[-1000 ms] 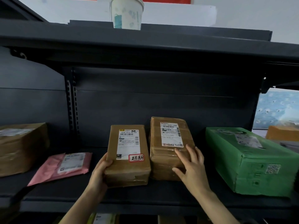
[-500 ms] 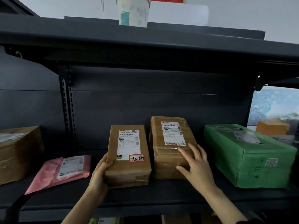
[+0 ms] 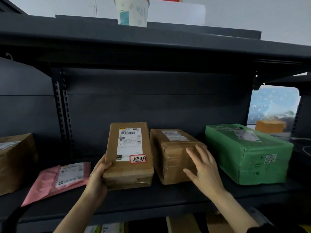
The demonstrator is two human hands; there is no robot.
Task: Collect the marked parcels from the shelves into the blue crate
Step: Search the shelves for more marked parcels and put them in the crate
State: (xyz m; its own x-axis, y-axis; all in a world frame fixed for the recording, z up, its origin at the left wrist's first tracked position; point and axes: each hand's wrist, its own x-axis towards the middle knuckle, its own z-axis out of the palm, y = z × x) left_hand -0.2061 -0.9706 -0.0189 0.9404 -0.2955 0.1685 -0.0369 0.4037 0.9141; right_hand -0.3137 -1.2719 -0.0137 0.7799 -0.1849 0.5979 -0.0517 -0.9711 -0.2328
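A brown cardboard parcel (image 3: 129,172) with a white shipping label and a red-bordered handwritten sticker stands on the dark shelf (image 3: 151,197), its top tipped back and its front end raised. My left hand (image 3: 98,179) grips its lower left corner, thumb on the top face. Right beside it lies a second brown taped parcel (image 3: 171,158) without a red sticker. My right hand (image 3: 204,170) rests on that parcel's front right corner with fingers spread and straight. The blue crate is not in view.
A green box (image 3: 247,153) sits at the right of the shelf, a pink mailer bag (image 3: 57,179) and a brown box (image 3: 15,162) at the left. A paper cup (image 3: 132,11) stands on the shelf above. More packages show on the shelf below.
The marked parcel has been tilted up and pulled slightly toward me by my left hand. My right hand has slid down the neighbouring parcel to its front corner.
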